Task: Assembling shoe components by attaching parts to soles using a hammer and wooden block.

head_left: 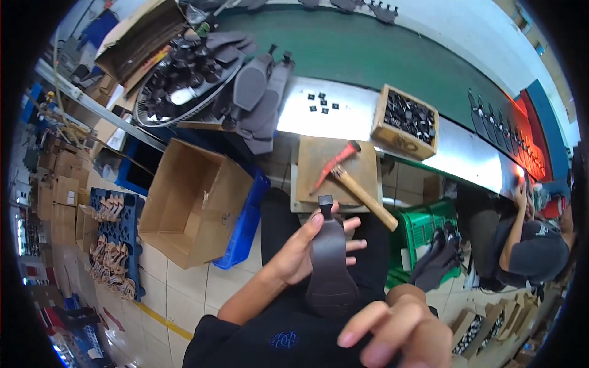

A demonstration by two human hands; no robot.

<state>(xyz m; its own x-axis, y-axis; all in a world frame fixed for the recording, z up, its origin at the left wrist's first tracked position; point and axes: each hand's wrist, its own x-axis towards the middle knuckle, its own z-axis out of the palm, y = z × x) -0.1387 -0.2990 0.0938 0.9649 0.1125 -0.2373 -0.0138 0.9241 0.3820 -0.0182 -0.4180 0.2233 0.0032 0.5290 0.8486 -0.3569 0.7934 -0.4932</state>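
My left hand [297, 250] is closed round a dark brown shoe sole with a heel [334, 257], thumb on one side and fingertips showing on the other. The sole's flat underside faces up, and its square black heel tip [326, 201] points toward the bench. Closer to the camera, at the lower right, my right hand [399, 328] has its fingers loosely bent and apart, with nothing seen in them. Beyond the sole, a hammer [362, 195] with a red head and wooden handle lies across a brown board [307, 162].
Several small black heel tips [324, 103] lie on the metal bench edge beside a wooden box [402, 147] full of black pieces. At left are piled soles [251, 86] and a cardboard box [184, 208]. A green crate [423, 221] and a co-worker [534, 245] are at right.
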